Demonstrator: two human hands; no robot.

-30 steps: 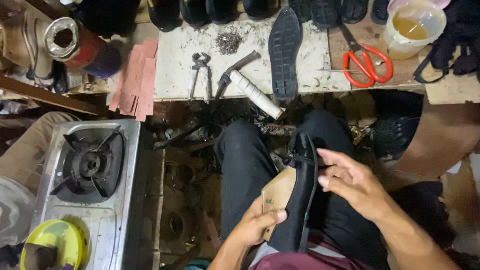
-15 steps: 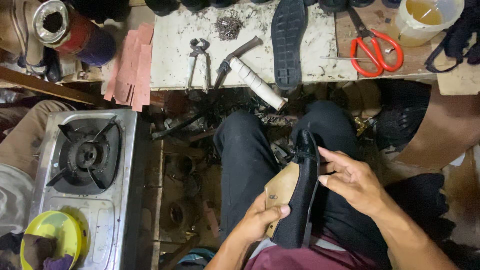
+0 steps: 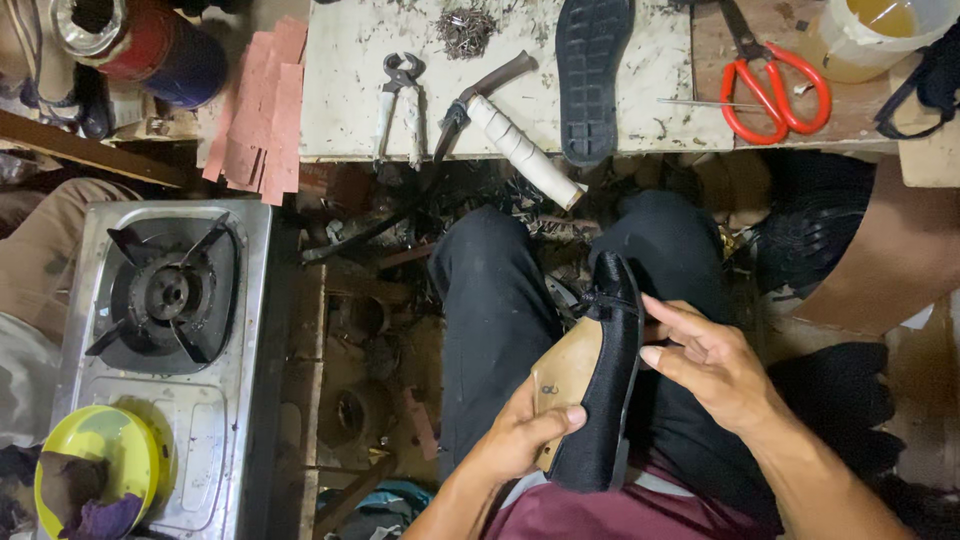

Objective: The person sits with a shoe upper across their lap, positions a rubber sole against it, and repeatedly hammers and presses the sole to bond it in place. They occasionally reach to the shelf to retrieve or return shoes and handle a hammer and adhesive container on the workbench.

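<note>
A black shoe upper with a tan insole [image 3: 600, 385] rests on edge in my lap, toe pointing away. My left hand [image 3: 525, 435] grips its heel end, thumb across the tan insole. On the shoe's right side my right hand [image 3: 705, 365] presses flat, fingers stretched toward the black fabric near the toe. My legs in black trousers [image 3: 495, 320] lie under it.
On the white bench ahead lie pincers [image 3: 402, 100], a hammer with a taped handle [image 3: 505, 130], a black sole [image 3: 592, 75], a pile of nails [image 3: 470, 28], red scissors [image 3: 765, 80]. A gas stove [image 3: 165, 300] and yellow bowl [image 3: 100, 470] stand left. Pink sheets [image 3: 260, 120] hang off the bench.
The view has moved closer and shifted down. My hands hold the shoe much as before; the right hand's fingers have slid slightly along its side.
</note>
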